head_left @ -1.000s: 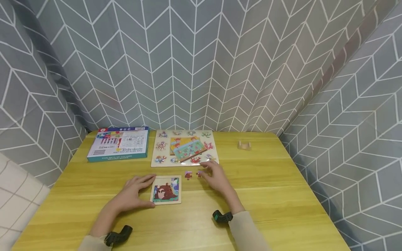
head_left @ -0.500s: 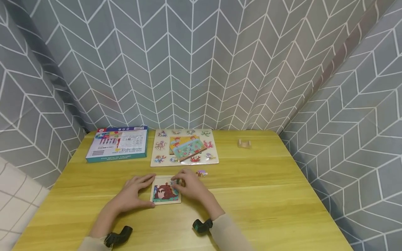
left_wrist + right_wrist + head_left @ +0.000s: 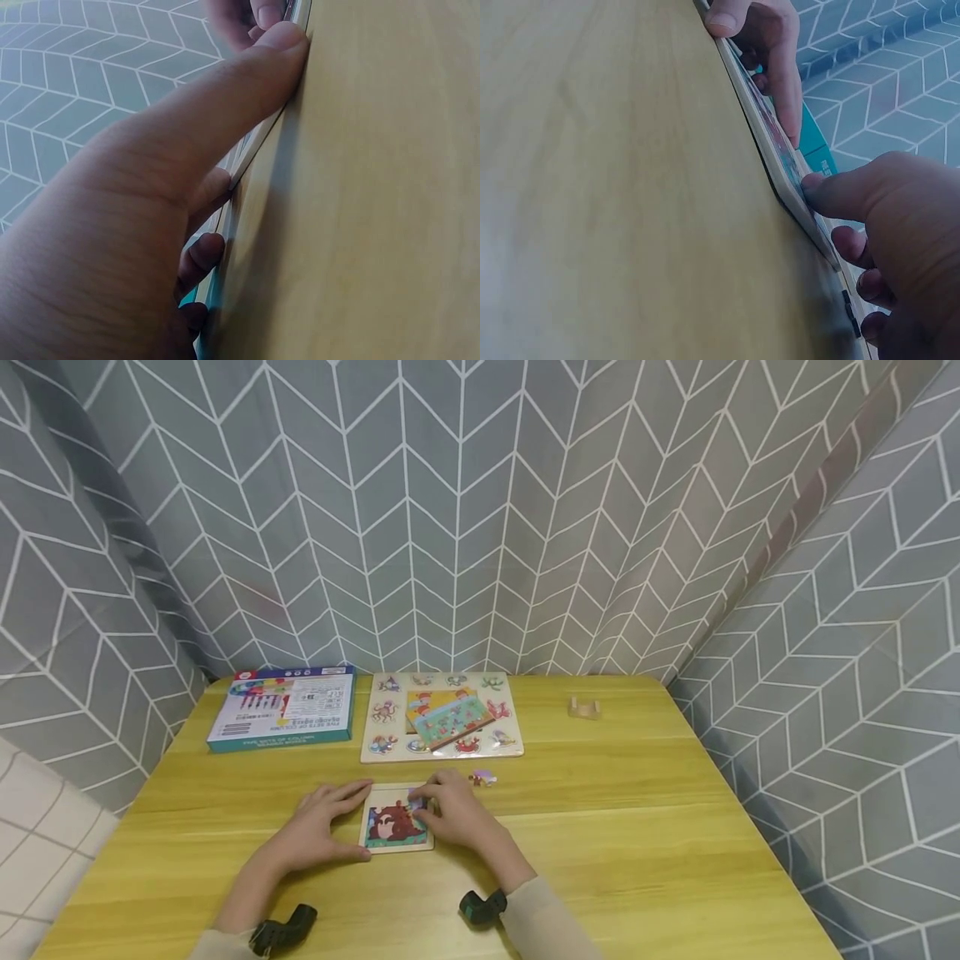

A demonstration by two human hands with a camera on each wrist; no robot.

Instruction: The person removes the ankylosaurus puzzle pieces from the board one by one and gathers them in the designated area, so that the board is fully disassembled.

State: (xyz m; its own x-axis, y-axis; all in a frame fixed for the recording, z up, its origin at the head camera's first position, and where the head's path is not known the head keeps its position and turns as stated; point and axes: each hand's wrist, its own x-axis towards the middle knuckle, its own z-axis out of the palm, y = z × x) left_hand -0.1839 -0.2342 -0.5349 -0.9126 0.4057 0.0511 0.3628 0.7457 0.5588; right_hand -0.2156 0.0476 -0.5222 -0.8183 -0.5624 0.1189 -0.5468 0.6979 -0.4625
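Note:
A small square jigsaw puzzle [image 3: 392, 823] with a brown animal picture and a pale wooden frame lies flat on the table. The left hand [image 3: 321, 828] holds the frame's left side, thumb at the lower corner and index fingertip at the upper one. At the puzzle's upper right, the right hand [image 3: 457, 810] has thumb and index finger on a small puzzle piece, mostly hidden under the fingertips. In the right wrist view the right thumb [image 3: 826, 191] presses on the puzzle's face. One loose puzzle piece [image 3: 482, 777], purple and brown, lies just beyond the right hand.
Behind the hands lies a sea-animal puzzle board [image 3: 382, 748], with colourful picture puzzles [image 3: 453, 720] stacked on it. A flat teal-edged box [image 3: 281, 710] is at the back left. A small wooden holder [image 3: 583, 708] stands back right, before a grey patterned curtain [image 3: 480, 527].
The right hand has moved left from the loose pieces to the puzzle's upper right, bringing one piece along. One loose piece is left on the table. The left hand has stayed put.

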